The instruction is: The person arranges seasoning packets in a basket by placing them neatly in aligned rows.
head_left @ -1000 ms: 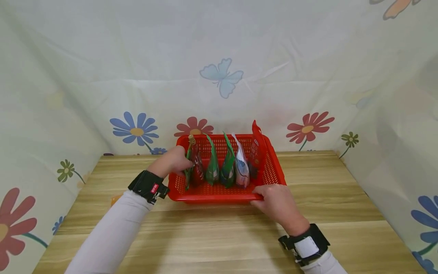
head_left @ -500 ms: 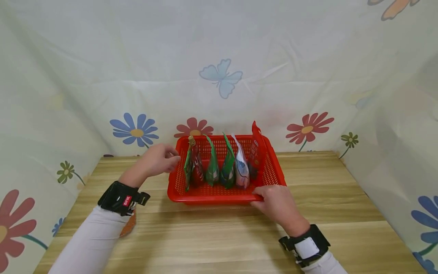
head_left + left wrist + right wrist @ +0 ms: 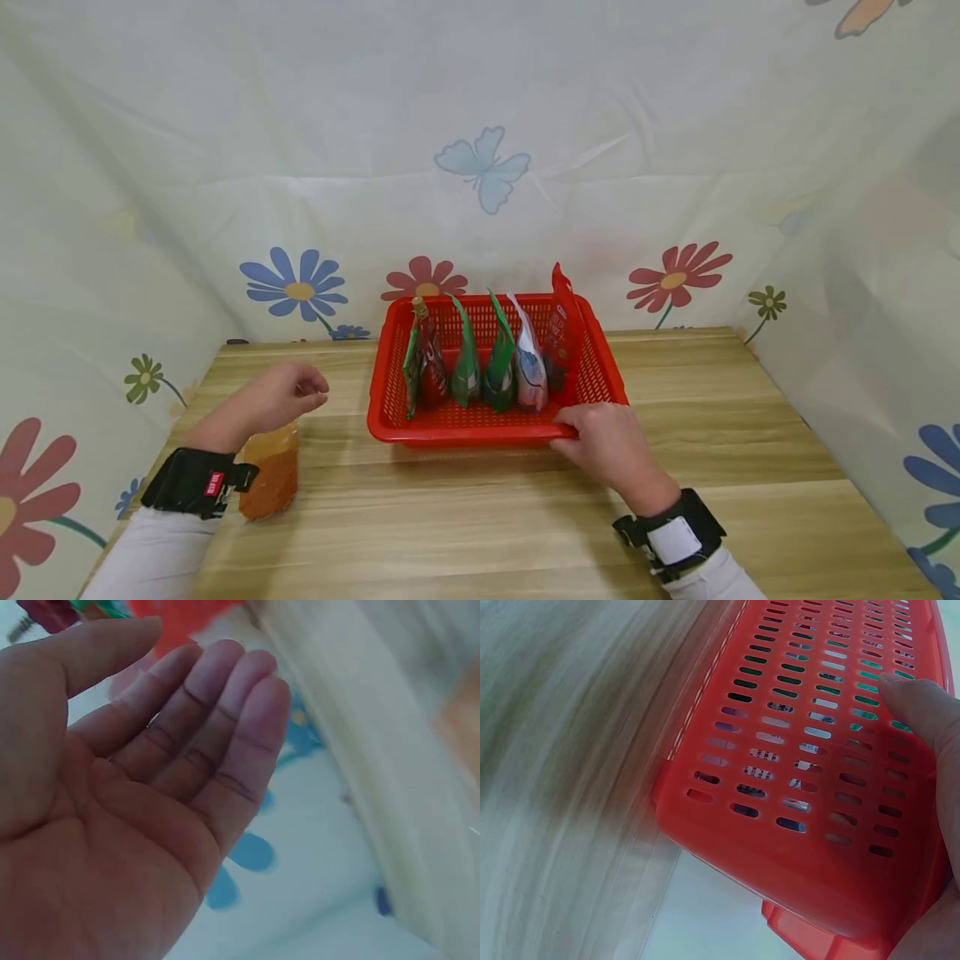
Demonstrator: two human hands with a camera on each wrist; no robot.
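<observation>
On the wooden table (image 3: 480, 517), right hand (image 3: 607, 446) grips red basket (image 3: 600, 375); left hand (image 3: 273, 400) relaxed, empty, above orange packet (image 3: 273, 479)

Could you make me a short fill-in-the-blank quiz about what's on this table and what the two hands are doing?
The red plastic basket holds ____ upright pouches.
The right hand holds the basket's ____ rim.
The empty left hand hovers above an ____ pouch lying on the wooden table.

Missing words: six; near; orange
</observation>
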